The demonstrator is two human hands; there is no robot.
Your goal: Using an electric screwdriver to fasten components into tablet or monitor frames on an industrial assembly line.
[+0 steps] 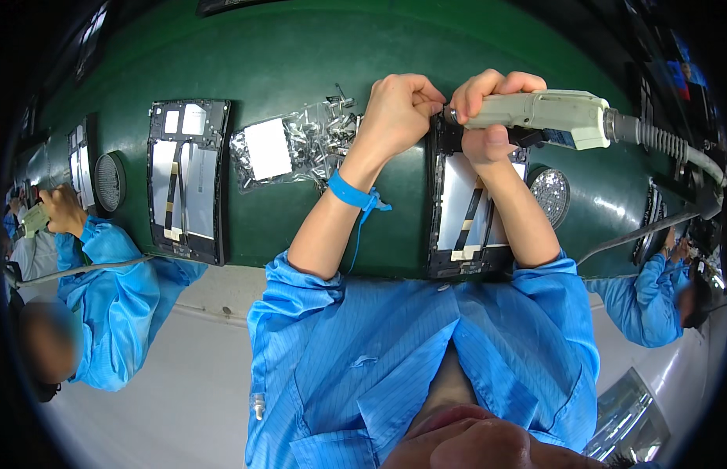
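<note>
- Power screwdriver (547,109), pale green, lies nearly level in the person's right hand (477,97), above the upper end of the right-hand tablet (457,191), its narrow front end pointing left.
- Fingers of the right hand curl over the front of the screwdriver, with the thumb below it, so the hand is wrapped firmly round the tool.
- Left hand (398,109) has thumb and fingertips pressed together just beside the screwdriver's front end; whether something small is pinched there cannot be told.
- Ribbed grey hose (664,141) leaves the back of the screwdriver and bends down at the right.
- Right-hand tablet lies open on the green counter (301,70), silver plates and dark strips showing inside its black frame, partly hidden by the right hand and forearm.
- Second open tablet (164,172) of similar build lies well apart to the left.
- Clear plastic bag (308,144) of small metal parts lies between the two tablets, a white card (268,148) on its left part.
- Round dish (549,195) with small shiny pieces sits just right of the right forearm; another round dish (109,181) stands at the far left.
- Blue wrist strap (351,191) circles the left wrist.
- Co-workers in blue sit at the left (117,305) and right (653,305).
</note>
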